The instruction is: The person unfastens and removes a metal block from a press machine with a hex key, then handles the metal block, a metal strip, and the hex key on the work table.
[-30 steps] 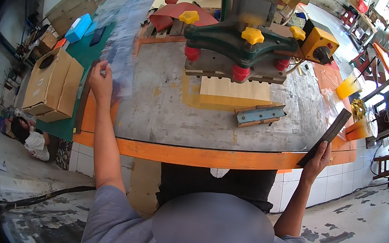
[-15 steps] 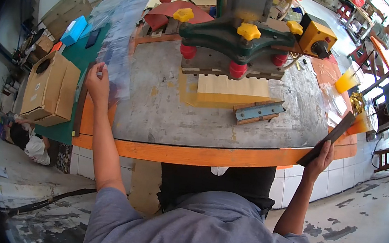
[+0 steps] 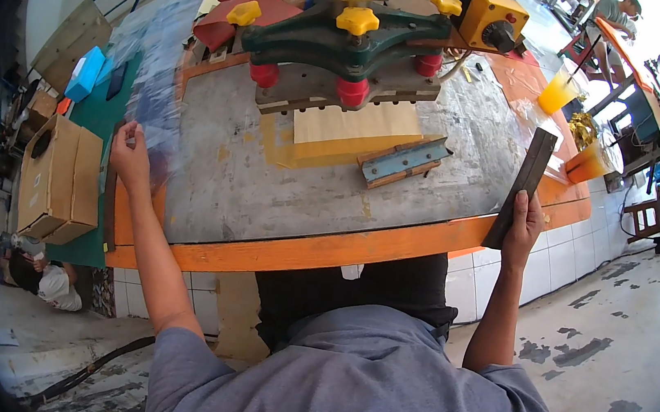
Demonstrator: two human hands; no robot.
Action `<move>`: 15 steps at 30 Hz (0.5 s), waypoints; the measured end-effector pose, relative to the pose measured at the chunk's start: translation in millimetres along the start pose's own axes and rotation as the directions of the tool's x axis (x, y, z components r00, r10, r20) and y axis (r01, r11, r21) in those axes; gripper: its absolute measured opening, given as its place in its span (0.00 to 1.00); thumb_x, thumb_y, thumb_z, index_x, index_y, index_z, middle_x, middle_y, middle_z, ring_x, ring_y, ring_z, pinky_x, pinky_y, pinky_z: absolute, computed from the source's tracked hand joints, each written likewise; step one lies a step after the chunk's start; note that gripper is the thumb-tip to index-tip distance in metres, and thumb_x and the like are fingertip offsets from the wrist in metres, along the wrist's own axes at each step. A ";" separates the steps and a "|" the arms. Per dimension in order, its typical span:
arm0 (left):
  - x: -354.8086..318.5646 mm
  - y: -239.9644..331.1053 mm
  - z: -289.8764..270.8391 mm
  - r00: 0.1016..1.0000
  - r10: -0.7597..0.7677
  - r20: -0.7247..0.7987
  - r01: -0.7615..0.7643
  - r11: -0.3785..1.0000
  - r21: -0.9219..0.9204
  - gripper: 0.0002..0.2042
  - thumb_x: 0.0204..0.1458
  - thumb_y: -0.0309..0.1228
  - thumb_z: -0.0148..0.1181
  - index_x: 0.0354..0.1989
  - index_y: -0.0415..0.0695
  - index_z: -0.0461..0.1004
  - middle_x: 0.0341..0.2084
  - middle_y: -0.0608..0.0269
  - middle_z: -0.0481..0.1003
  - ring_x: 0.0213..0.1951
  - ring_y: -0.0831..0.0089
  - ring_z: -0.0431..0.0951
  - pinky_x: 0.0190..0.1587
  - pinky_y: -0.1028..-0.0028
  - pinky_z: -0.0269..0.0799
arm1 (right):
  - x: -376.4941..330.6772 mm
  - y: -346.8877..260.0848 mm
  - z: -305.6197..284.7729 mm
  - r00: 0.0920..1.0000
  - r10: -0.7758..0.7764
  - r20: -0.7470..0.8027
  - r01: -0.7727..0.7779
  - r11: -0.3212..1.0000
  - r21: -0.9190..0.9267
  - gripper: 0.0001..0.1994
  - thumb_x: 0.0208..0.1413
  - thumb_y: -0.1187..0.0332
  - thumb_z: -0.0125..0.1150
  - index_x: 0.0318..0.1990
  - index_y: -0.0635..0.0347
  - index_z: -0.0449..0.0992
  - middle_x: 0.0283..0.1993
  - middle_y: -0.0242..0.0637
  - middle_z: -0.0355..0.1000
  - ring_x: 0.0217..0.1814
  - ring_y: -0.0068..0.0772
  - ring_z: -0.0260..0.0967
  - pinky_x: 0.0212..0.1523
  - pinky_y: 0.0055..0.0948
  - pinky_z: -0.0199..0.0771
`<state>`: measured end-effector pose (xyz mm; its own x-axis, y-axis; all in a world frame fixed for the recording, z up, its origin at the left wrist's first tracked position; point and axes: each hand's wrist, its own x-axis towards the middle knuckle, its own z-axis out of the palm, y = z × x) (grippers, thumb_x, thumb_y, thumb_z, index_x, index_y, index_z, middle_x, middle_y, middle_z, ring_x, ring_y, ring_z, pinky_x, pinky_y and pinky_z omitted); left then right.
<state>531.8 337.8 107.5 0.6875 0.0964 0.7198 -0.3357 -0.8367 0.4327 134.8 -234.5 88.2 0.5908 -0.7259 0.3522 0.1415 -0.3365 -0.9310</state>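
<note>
My right hand (image 3: 523,230) is closed around the lower part of a long, flat, dark strip (image 3: 524,180), which stands tilted over the table's right front edge. At the left side of the table my left hand (image 3: 131,155) is raised with thumb and fingers drawn together; what they hold, if anything, I cannot make out. Clear plastic sheets (image 3: 159,86) lie just beyond it. In the middle stands a green press head (image 3: 348,56) with yellow star knobs and red collars. Under its plate sticks out a pale sheet (image 3: 356,128). A blue metal block with wooden sides (image 3: 403,164) rests in front.
The grey metal tabletop (image 3: 224,193) has an orange front edge. To the left are a cardboard box (image 3: 73,183) and a blue box (image 3: 86,75). Cups of orange drink (image 3: 559,92) stand at the right, near a yellow control box (image 3: 489,21). Other people sit farther off.
My view has shifted, so the table appears farther left and slightly turned. The dark strip in my right hand has swung more upright. My left hand remains by the table's left side.
</note>
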 end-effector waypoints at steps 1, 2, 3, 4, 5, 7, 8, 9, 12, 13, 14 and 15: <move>-0.7 -2.4 2.3 1.000 -0.009 0.009 0.009 1.000 -0.015 0.10 0.60 0.33 0.62 0.45 0.43 0.81 0.37 0.59 0.82 0.39 0.66 0.80 0.39 0.67 0.74 | 0.1 0.3 -0.7 1.000 0.000 -0.001 0.000 1.000 -0.001 0.15 0.73 0.59 0.52 0.44 0.63 0.77 0.30 0.20 0.67 0.32 0.11 0.58 0.32 0.17 0.58; -0.8 -4.7 4.2 1.000 -0.017 0.017 0.018 0.999 -0.030 0.10 0.60 0.33 0.62 0.44 0.43 0.81 0.37 0.59 0.82 0.39 0.65 0.80 0.40 0.67 0.74 | 0.4 0.5 -1.1 1.000 0.004 0.009 -0.003 1.000 -0.015 0.15 0.73 0.59 0.52 0.43 0.63 0.77 0.30 0.21 0.67 0.31 0.11 0.58 0.32 0.18 0.58; -0.1 -7.2 5.3 1.000 -0.016 0.014 0.017 0.999 -0.032 0.10 0.60 0.33 0.62 0.44 0.43 0.81 0.37 0.59 0.82 0.39 0.65 0.80 0.40 0.67 0.74 | 1.1 0.4 -1.1 1.000 0.006 0.019 -0.006 1.000 -0.028 0.15 0.73 0.59 0.53 0.41 0.63 0.76 0.30 0.21 0.67 0.31 0.11 0.58 0.31 0.18 0.59; -0.2 -9.2 6.2 1.000 -0.005 0.015 0.005 1.000 -0.023 0.09 0.60 0.33 0.62 0.45 0.43 0.81 0.37 0.59 0.81 0.39 0.65 0.80 0.40 0.67 0.74 | 0.5 -0.5 -1.2 1.000 0.005 0.016 -0.004 1.000 -0.030 0.15 0.73 0.59 0.53 0.41 0.63 0.76 0.30 0.21 0.67 0.31 0.11 0.58 0.31 0.18 0.59; -0.1 -11.1 6.9 1.000 0.008 0.014 -0.007 1.000 -0.014 0.09 0.60 0.33 0.62 0.45 0.43 0.81 0.37 0.58 0.81 0.39 0.64 0.80 0.40 0.66 0.74 | 0.3 -2.0 0.1 1.000 -0.004 0.007 0.004 0.999 -0.044 0.15 0.72 0.59 0.53 0.40 0.63 0.76 0.30 0.21 0.67 0.31 0.12 0.58 0.31 0.18 0.59; -1.1 -11.1 7.0 0.999 -0.008 0.032 0.008 1.000 -0.020 0.09 0.60 0.33 0.62 0.45 0.43 0.81 0.37 0.58 0.81 0.39 0.64 0.80 0.40 0.66 0.74 | 0.3 -4.8 1.1 1.000 -0.018 -0.009 0.017 0.998 -0.061 0.15 0.72 0.59 0.54 0.39 0.64 0.76 0.30 0.21 0.67 0.31 0.12 0.58 0.32 0.18 0.58; -1.8 -9.3 7.0 0.998 -0.025 0.052 0.026 0.999 -0.021 0.09 0.60 0.33 0.62 0.45 0.43 0.81 0.36 0.59 0.81 0.39 0.63 0.80 0.40 0.65 0.74 | 0.4 -6.1 1.0 1.000 -0.020 0.006 0.020 0.997 -0.073 0.15 0.72 0.59 0.54 0.38 0.64 0.76 0.29 0.21 0.67 0.31 0.12 0.58 0.31 0.18 0.58; -2.9 -7.6 6.4 0.998 -0.021 0.051 0.023 0.999 -0.030 0.09 0.60 0.33 0.62 0.45 0.43 0.81 0.36 0.59 0.81 0.39 0.63 0.80 0.40 0.65 0.74 | 0.4 -6.9 0.1 1.000 -0.023 0.021 0.025 0.996 -0.086 0.16 0.72 0.59 0.54 0.37 0.64 0.76 0.28 0.20 0.66 0.32 0.12 0.57 0.31 0.18 0.58; -3.1 -0.4 4.8 0.994 -0.075 0.074 0.077 0.997 -0.030 0.09 0.59 0.32 0.62 0.45 0.44 0.81 0.35 0.59 0.81 0.38 0.62 0.80 0.41 0.63 0.74 | 0.9 -0.3 -3.3 0.999 -0.013 0.040 0.017 0.996 -0.092 0.16 0.71 0.59 0.54 0.39 0.65 0.77 0.28 0.21 0.66 0.32 0.12 0.58 0.32 0.19 0.59; -3.9 0.0 1.6 0.993 -0.092 0.077 0.094 0.995 -0.021 0.10 0.59 0.32 0.62 0.45 0.44 0.81 0.35 0.58 0.81 0.37 0.62 0.80 0.41 0.63 0.74 | 1.4 0.7 -3.3 0.998 -0.020 0.053 0.025 0.993 -0.112 0.16 0.71 0.59 0.54 0.41 0.66 0.77 0.28 0.21 0.66 0.32 0.13 0.58 0.32 0.20 0.59; -3.9 0.1 -0.6 0.991 -0.110 0.081 0.111 0.994 -0.012 0.10 0.58 0.31 0.62 0.45 0.44 0.81 0.35 0.58 0.80 0.37 0.61 0.80 0.41 0.62 0.74 | 1.6 0.4 -4.5 0.998 -0.027 0.055 0.033 0.993 -0.111 0.16 0.71 0.59 0.54 0.41 0.66 0.77 0.28 0.21 0.66 0.32 0.13 0.58 0.32 0.20 0.59; -3.6 -0.9 1.8 0.991 -0.114 0.074 0.115 0.993 -0.013 0.10 0.58 0.31 0.62 0.45 0.44 0.81 0.35 0.58 0.80 0.37 0.61 0.80 0.41 0.62 0.74 | 1.4 -0.4 -4.9 0.998 -0.040 0.044 0.046 0.989 -0.139 0.16 0.71 0.60 0.54 0.42 0.67 0.77 0.28 0.21 0.66 0.32 0.13 0.58 0.32 0.20 0.60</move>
<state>530.8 337.3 103.5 0.7667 0.1512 0.6239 -0.2625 -0.8131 0.5196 131.6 -238.3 89.6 0.6193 -0.6844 0.3847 0.0565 -0.4499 -0.8913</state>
